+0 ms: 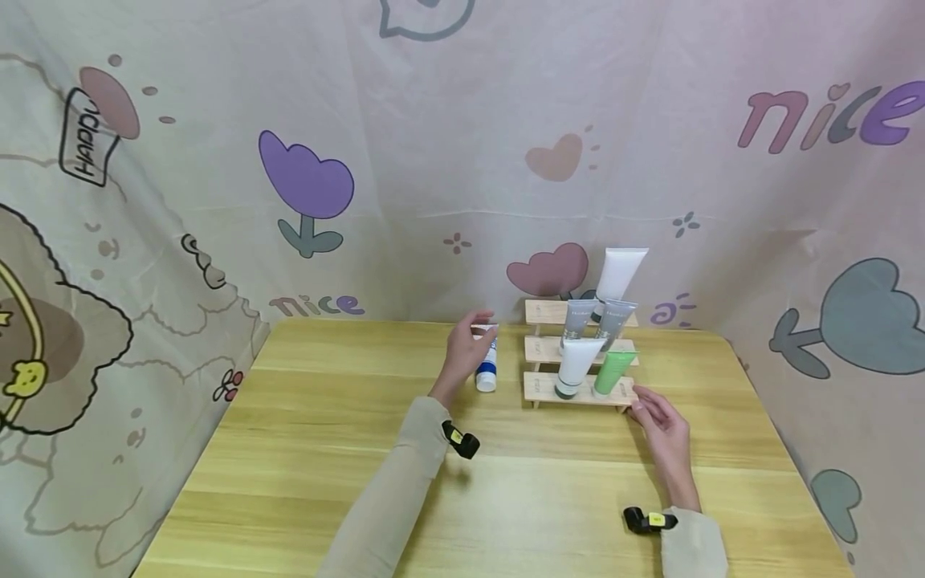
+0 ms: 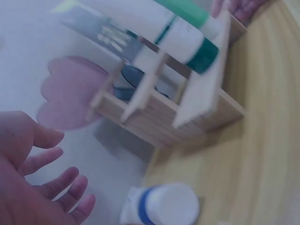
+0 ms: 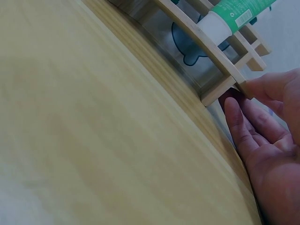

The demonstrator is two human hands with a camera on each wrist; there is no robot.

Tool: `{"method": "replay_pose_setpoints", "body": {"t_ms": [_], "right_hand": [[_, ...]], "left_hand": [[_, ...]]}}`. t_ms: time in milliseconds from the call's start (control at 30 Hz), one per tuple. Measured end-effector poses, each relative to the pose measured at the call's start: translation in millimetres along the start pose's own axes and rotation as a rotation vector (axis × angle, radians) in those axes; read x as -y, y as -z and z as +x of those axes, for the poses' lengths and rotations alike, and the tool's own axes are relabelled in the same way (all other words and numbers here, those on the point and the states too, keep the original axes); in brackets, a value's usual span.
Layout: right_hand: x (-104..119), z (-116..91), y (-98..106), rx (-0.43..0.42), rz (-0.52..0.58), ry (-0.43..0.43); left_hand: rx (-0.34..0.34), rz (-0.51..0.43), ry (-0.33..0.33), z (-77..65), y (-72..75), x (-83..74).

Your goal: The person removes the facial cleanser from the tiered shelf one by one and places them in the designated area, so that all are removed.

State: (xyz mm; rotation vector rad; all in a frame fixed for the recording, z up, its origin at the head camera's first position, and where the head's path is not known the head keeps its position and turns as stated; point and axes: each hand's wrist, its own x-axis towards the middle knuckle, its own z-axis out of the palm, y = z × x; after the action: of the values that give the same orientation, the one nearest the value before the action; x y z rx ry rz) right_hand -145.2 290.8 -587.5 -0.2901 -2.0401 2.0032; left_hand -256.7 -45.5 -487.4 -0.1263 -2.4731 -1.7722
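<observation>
My left hand (image 1: 466, 353) reaches over the far end of a white tube with blue bands (image 1: 486, 371), fingers loosely spread. The tube's white cap (image 2: 177, 204) points toward the near side; in the left wrist view the fingers are apart from that cap. At the right, my right hand (image 1: 666, 429) pinches the front right corner of a three-step wooden rack (image 1: 543, 388) between thumb and fingers. On the lowest step stand a white tube with a dark green cap (image 1: 578, 363) and a green tube (image 1: 614, 371). Two grey tubes (image 1: 576, 321) stand on the middle step.
A tall white tube (image 1: 620, 274) stands on the top step of the rack. The wooden table (image 1: 325, 449) ends against a printed cloth backdrop (image 1: 405, 160) close behind the rack. More cloth hangs along the left and right sides.
</observation>
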Motion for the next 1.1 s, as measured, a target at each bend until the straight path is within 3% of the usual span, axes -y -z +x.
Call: {"method": "replay_pose_setpoints", "body": {"t_ms": [433, 733, 1100], "right_hand": [[1.0, -2.5, 0.2, -0.015, -0.022, -0.016], [-1.2, -2.2, -0.2, -0.004, -0.01, 0.019], [-0.9, -1.8, -0.4, -0.017, -0.038, 0.024]], "left_hand": [[0.1, -0.096, -0.181, -0.4, -1.7, -55.6], [0.083, -0.174, -0.32, 1.0, -12.6, -87.0], [0.089, -0.234, -0.353, 9.3, -38.5, -113.4]]}}
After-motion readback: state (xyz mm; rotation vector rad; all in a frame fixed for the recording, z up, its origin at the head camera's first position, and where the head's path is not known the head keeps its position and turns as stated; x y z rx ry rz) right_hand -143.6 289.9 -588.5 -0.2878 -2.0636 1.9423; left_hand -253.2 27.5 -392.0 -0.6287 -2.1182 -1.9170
